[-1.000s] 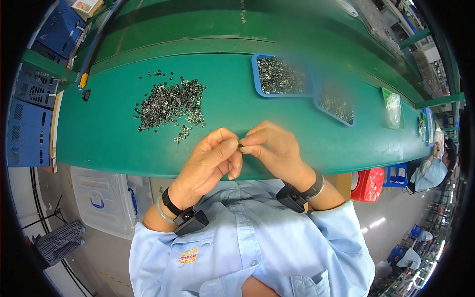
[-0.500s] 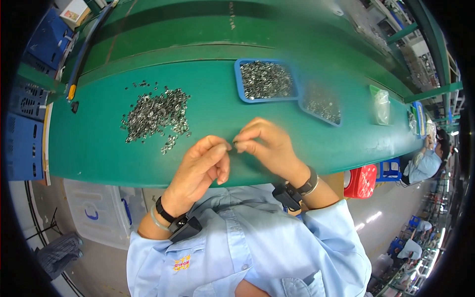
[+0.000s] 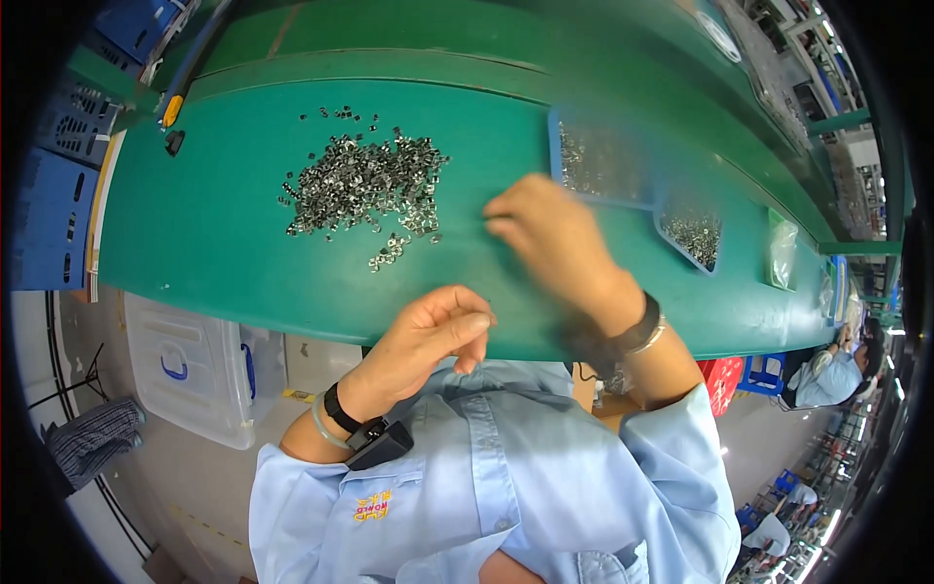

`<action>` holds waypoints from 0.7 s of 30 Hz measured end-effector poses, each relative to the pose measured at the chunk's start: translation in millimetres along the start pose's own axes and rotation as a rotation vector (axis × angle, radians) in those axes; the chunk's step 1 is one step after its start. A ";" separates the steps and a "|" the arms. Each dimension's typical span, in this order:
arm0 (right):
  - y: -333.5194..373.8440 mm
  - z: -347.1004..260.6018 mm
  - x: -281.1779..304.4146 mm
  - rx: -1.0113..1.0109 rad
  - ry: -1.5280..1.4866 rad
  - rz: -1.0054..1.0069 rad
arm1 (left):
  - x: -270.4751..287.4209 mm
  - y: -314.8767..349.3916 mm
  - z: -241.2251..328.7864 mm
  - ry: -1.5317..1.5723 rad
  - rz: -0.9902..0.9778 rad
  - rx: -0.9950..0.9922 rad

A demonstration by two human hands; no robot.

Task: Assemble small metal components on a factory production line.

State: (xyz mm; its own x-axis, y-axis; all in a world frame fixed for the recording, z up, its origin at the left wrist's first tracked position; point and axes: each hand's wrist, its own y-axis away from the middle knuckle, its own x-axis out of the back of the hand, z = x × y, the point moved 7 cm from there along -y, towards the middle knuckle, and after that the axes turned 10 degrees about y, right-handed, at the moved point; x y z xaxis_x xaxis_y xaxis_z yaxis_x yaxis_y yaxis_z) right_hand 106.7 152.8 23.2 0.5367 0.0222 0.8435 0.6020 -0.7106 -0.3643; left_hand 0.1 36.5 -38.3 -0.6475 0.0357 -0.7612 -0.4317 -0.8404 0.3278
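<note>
"How far along were we?"

"Partway, we judged. On our smooth green table (image 3: 243, 273), a loose heap of tiny black-and-silver pieces (image 3: 365, 185) remained at the left; the blue rectangular plastic tray (image 3: 556, 146) and the smaller blue plastic tray (image 3: 684, 257) beside it already held small shiny pieces."

"And our hands?"

"Our bare right hand (image 3: 555, 229), blurred, hung between heap and larger tray, fingertips bunched — around what, we couldn't tell. Our bare left hand (image 3: 436, 336) curled loosely near the table's edge — no piece showed."
</note>
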 end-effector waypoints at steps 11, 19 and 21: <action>-6.7 -32.6 -38.0 0.112 -0.030 -0.112 | 20.5 10.4 21.0 0.089 0.110 -0.124; 14.5 -39.6 5.0 0.085 -0.090 -0.034 | 7.5 -8.4 27.2 0.041 0.190 -0.142; 16.8 -41.7 10.8 0.078 -0.061 -0.055 | 1.1 -13.9 24.1 0.037 0.173 -0.118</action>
State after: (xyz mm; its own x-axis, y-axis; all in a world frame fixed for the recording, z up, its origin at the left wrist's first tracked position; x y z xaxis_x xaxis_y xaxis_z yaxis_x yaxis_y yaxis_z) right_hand 98.0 111.8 42.6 0.5349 0.1038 0.8385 0.6743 -0.6504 -0.3497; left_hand -9.8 61.3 -30.3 -0.6812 -0.1321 -0.7201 -0.2385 -0.8899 0.3889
